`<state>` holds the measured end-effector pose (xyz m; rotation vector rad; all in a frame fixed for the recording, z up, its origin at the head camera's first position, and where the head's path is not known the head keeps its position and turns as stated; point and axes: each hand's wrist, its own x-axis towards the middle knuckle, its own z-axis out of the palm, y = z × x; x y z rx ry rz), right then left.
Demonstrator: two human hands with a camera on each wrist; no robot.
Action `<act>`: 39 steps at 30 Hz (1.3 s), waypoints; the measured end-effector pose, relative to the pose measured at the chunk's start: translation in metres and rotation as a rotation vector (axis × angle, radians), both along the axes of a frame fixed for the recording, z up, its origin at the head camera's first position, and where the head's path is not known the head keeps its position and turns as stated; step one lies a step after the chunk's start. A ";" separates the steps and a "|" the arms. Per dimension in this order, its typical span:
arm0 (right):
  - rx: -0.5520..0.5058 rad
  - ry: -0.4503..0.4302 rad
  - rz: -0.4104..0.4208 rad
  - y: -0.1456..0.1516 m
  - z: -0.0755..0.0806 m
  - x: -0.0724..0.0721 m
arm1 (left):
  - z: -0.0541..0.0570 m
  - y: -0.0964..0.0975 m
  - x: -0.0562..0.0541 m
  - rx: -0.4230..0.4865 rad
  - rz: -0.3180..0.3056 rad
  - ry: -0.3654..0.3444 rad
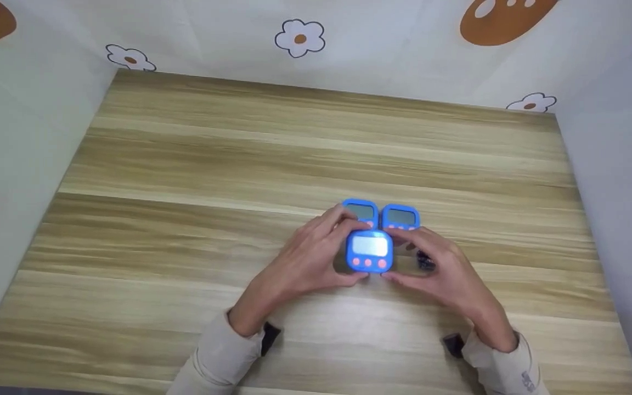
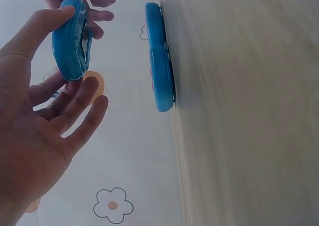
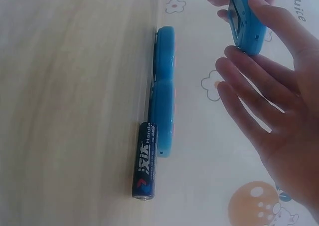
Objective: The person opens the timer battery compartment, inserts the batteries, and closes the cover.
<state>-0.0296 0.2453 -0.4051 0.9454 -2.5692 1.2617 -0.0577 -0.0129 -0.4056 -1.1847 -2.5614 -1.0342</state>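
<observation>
Pinches rounded blue plastic digital device (image 1: 370, 251) with left hand (image 1: 311, 253), right hand (image 1: 447, 270) | near: two matching devices (image 1: 401, 215), dark-blue cylindrical battery (image 3: 144, 163)

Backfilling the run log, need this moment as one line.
left hand: pinches raised blue device | right hand: pinches same device | table: two more blue devices side by side, battery nearby

A creased, pale beige fabric left sleeve (image 1: 217, 351) and matching right sleeve (image 1: 500, 365) are worn, the right bearing a small, illegible grey marking (image 1: 528, 381). A black angular attachment (image 1: 270, 337) adjoins the left sleeve's inner edge; a second attachment (image 1: 452, 345), the right's. Left hand (image 1: 308, 255) and right hand (image 1: 450, 274) are bare.
</observation>
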 end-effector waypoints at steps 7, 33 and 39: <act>-0.096 0.018 0.003 -0.016 0.027 0.007 | -0.003 0.004 0.000 0.069 -0.017 -0.032; -0.005 0.169 -0.078 -0.005 0.004 -0.002 | 0.015 0.008 0.009 0.690 -0.215 -0.787; -0.021 0.173 -0.085 -0.014 0.019 0.003 | 0.015 0.008 0.009 0.720 -0.241 -0.826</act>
